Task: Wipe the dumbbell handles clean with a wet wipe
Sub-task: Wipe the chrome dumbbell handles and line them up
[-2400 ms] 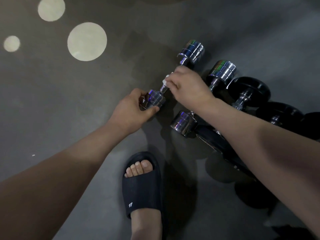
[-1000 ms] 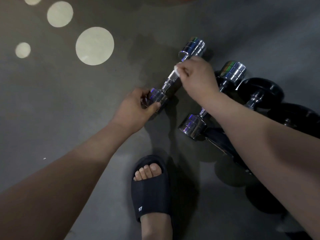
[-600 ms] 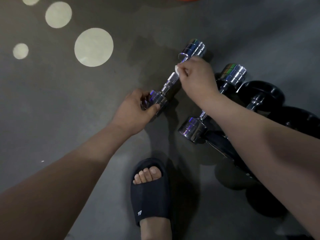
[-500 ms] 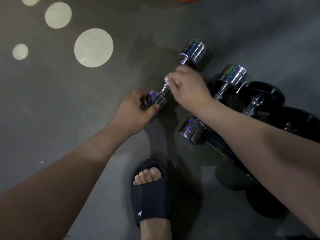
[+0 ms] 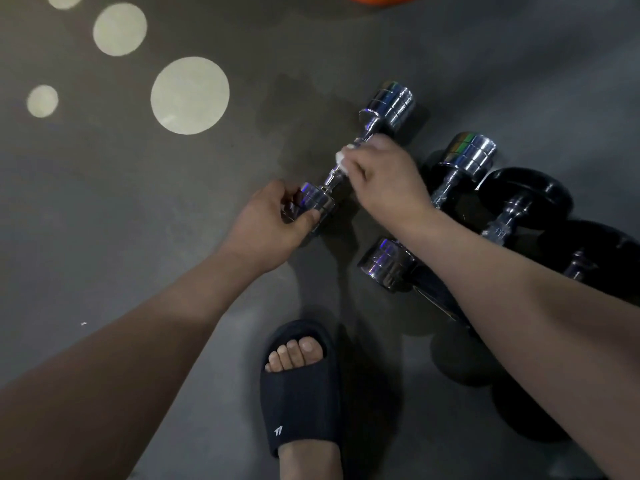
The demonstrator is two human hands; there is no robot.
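Right hand point(image 5: 384, 181) with the wipe point(image 5: 342, 160) has run along the dumbbell point(image 5: 330, 180) handle. It began by the near end, reached the far end a second ago, then slid back down. Now about mid-handle, slightly farther up than half a second ago.

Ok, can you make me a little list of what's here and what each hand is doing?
being wiped: chrome dumbbell
left grip: holds its near end
right grip: presses wet wipe on its handle
to the right: second chrome dumbbell, black dumbbells
also there: foot in a black slipper
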